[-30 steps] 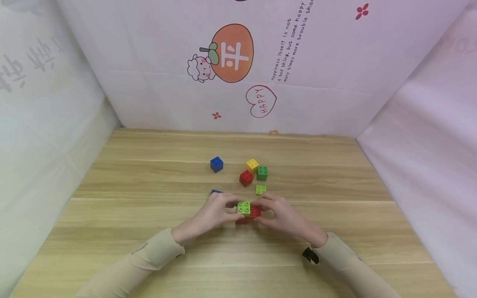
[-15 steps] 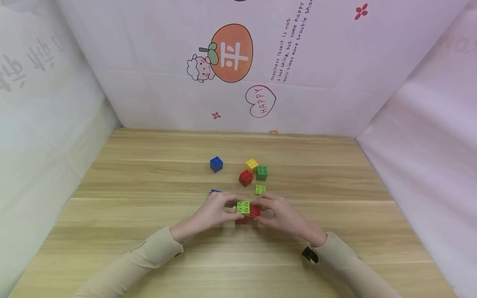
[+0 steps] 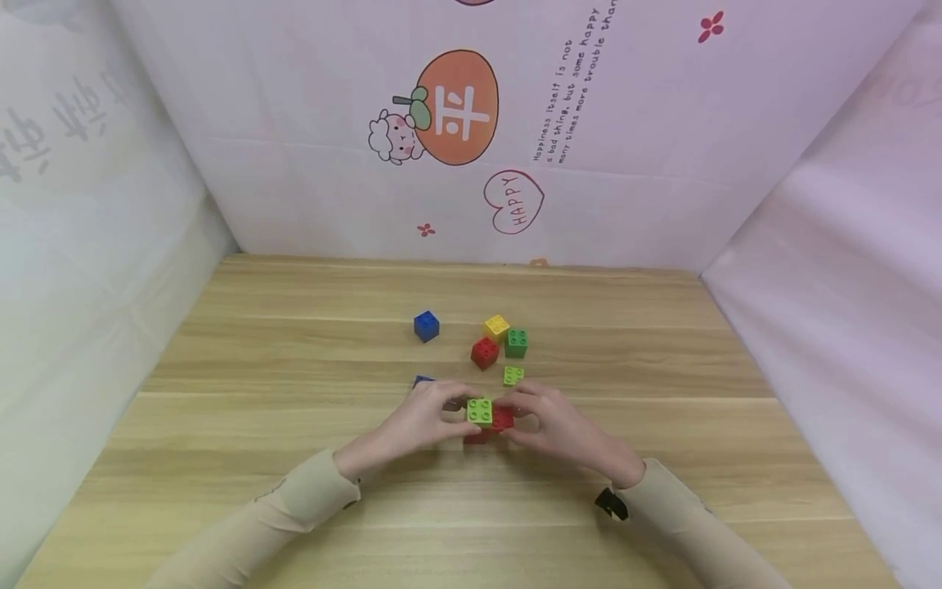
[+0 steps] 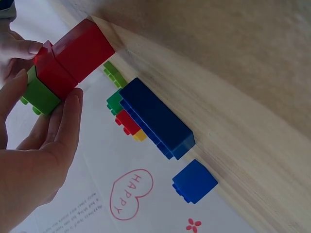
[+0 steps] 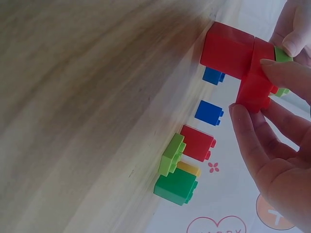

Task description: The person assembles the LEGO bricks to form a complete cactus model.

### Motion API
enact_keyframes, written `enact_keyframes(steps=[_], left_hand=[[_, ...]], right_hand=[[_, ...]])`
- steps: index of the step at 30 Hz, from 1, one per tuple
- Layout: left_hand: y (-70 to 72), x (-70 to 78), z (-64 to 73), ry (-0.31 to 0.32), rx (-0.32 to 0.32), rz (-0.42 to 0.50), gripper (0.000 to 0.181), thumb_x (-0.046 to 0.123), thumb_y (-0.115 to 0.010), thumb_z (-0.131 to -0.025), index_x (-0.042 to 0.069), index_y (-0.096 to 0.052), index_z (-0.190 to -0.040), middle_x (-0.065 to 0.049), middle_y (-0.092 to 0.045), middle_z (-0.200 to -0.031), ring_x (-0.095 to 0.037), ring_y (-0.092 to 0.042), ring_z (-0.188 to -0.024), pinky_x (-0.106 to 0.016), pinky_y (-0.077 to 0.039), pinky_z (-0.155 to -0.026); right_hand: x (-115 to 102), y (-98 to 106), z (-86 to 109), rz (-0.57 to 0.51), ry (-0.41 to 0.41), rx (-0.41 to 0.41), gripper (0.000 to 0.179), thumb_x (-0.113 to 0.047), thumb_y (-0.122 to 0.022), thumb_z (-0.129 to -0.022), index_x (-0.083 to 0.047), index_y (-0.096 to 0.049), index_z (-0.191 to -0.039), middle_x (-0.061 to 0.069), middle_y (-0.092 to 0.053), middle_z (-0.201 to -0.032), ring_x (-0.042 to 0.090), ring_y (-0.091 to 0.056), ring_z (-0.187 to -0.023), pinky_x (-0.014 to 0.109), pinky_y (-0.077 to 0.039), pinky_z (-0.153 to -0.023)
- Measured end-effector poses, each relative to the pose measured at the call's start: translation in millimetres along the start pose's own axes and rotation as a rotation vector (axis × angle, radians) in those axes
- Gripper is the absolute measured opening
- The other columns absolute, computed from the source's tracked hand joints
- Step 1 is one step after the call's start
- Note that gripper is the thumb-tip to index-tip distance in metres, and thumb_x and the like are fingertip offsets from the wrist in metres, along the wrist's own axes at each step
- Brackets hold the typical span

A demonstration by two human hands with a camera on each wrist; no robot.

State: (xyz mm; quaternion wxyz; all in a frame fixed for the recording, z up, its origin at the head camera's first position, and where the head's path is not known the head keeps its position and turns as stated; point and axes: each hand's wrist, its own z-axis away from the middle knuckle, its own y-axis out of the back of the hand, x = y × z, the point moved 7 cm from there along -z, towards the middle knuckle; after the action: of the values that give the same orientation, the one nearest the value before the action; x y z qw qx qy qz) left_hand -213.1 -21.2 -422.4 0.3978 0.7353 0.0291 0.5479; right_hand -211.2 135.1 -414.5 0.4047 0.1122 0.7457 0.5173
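A small stack of toy building bricks stands on the table between both hands. At its bottom is a red brick (image 5: 227,51). Across that lies a second red brick (image 3: 504,419), jutting out to the right. A light green brick (image 3: 480,412) sits on top at the left end. My left hand (image 3: 423,419) pinches the light green brick between thumb and fingers, with fingertips also reaching the red one in the left wrist view. My right hand (image 3: 555,421) grips the jutting end of the upper red brick, its thumb (image 5: 284,73) on one side and fingers opposite.
Past the left hand lies a long blue brick (image 4: 155,119), mostly covered in the head view. Farther back are a blue brick (image 3: 426,325), a yellow (image 3: 496,328), a red (image 3: 485,352), a green (image 3: 517,343) and a thin light green brick (image 3: 513,375). Printed cloth walls enclose the table.
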Motion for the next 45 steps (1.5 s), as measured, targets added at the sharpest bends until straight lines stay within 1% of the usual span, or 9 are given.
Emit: enact_keyframes(steps=[8, 11, 16, 21, 26, 34, 36, 40, 45], left_hand=[[2.7, -0.3, 0.4, -0.016, -0.003, -0.016, 0.042, 0.022, -0.078, -0.085, 0.009, -0.067, -0.124, -0.005, -0.072, -0.119, -0.021, -0.068, -0.102, -0.033, -0.06, -0.088], [4.3, -1.6, 0.3, -0.008, -0.014, -0.005, 0.043, 0.024, -0.078, -0.086, 0.01, -0.067, -0.125, -0.004, -0.072, -0.12, -0.022, -0.068, -0.104, -0.035, -0.059, -0.09], [9.6, -5.0, 0.7, 0.012, -0.022, 0.037, 0.046, 0.024, -0.078, -0.086, 0.006, -0.065, -0.126, -0.01, -0.07, -0.123, -0.028, -0.069, -0.109, -0.041, -0.059, -0.094], [15.9, -6.4, 0.4, 0.003, -0.009, 0.047, 0.048, 0.025, -0.079, -0.084, 0.003, -0.066, -0.124, -0.017, -0.069, -0.124, -0.031, -0.069, -0.11, -0.039, -0.058, -0.094], [23.9, -4.4, 0.5, -0.024, 0.012, -0.007, 0.046, 0.026, -0.079, -0.084, 0.006, -0.066, -0.123, -0.015, -0.07, -0.123, -0.028, -0.069, -0.11, -0.035, -0.058, -0.095], [37.6, -11.5, 2.0, -0.059, 0.05, -0.074, 0.038, 0.018, -0.076, -0.087, 0.003, -0.067, -0.121, -0.016, -0.072, -0.118, -0.028, -0.071, -0.106, -0.04, -0.059, -0.092], [40.0, -14.6, 2.3, -0.054, 0.045, -0.092, 0.039, 0.017, -0.076, -0.087, 0.002, -0.066, -0.122, -0.016, -0.072, -0.119, -0.028, -0.07, -0.107, -0.04, -0.059, -0.093], [43.6, -21.9, 2.1, -0.014, 0.033, -0.111, 0.041, 0.014, -0.075, -0.088, 0.0, -0.064, -0.124, -0.017, -0.07, -0.122, -0.029, -0.069, -0.111, -0.041, -0.058, -0.096], [47.9, -33.0, 0.2, 0.031, 0.049, -0.178, 0.042, 0.014, -0.075, -0.087, -0.001, -0.063, -0.125, -0.016, -0.07, -0.122, -0.03, -0.067, -0.114, -0.043, -0.056, -0.099]], right_hand=[[0, 0, -0.9, -0.029, -0.011, -0.014, 0.036, -0.009, -0.079, -0.082, -0.007, -0.07, -0.116, 0.007, -0.07, -0.112, 0.015, -0.07, -0.096, 0.031, -0.062, -0.081], [0, 0, -0.9, -0.024, -0.011, -0.013, 0.035, -0.009, -0.079, -0.082, -0.007, -0.07, -0.116, 0.006, -0.071, -0.112, 0.015, -0.07, -0.096, 0.03, -0.062, -0.081], [-1, 1, -1.1, -0.016, -0.01, -0.013, 0.036, -0.011, -0.08, -0.082, -0.007, -0.07, -0.116, 0.007, -0.071, -0.112, 0.015, -0.069, -0.096, 0.029, -0.062, -0.082], [0, 0, -0.2, -0.007, -0.003, -0.011, 0.036, -0.01, -0.08, -0.081, -0.007, -0.07, -0.116, 0.006, -0.07, -0.112, 0.014, -0.069, -0.095, 0.029, -0.062, -0.081], [1, 0, 0.0, -0.011, -0.013, -0.015, 0.037, -0.011, -0.08, -0.081, -0.007, -0.07, -0.116, 0.006, -0.07, -0.112, 0.014, -0.069, -0.096, 0.031, -0.062, -0.082], [1, -1, 0.4, -0.021, -0.028, -0.022, 0.037, -0.012, -0.079, -0.083, -0.008, -0.069, -0.117, 0.005, -0.07, -0.113, 0.014, -0.069, -0.097, 0.031, -0.062, -0.083], [1, -2, 0.6, -0.023, -0.029, -0.022, 0.037, -0.012, -0.079, -0.083, -0.008, -0.069, -0.118, 0.005, -0.069, -0.113, 0.014, -0.069, -0.097, 0.031, -0.062, -0.083], [2, -2, 0.9, -0.036, -0.031, -0.019, 0.037, -0.011, -0.079, -0.082, -0.008, -0.069, -0.118, 0.005, -0.069, -0.113, 0.014, -0.069, -0.097, 0.032, -0.062, -0.083], [2, -2, 1.2, -0.047, -0.044, -0.023, 0.037, -0.011, -0.079, -0.082, -0.008, -0.069, -0.118, 0.005, -0.069, -0.114, 0.015, -0.069, -0.098, 0.032, -0.062, -0.083]])
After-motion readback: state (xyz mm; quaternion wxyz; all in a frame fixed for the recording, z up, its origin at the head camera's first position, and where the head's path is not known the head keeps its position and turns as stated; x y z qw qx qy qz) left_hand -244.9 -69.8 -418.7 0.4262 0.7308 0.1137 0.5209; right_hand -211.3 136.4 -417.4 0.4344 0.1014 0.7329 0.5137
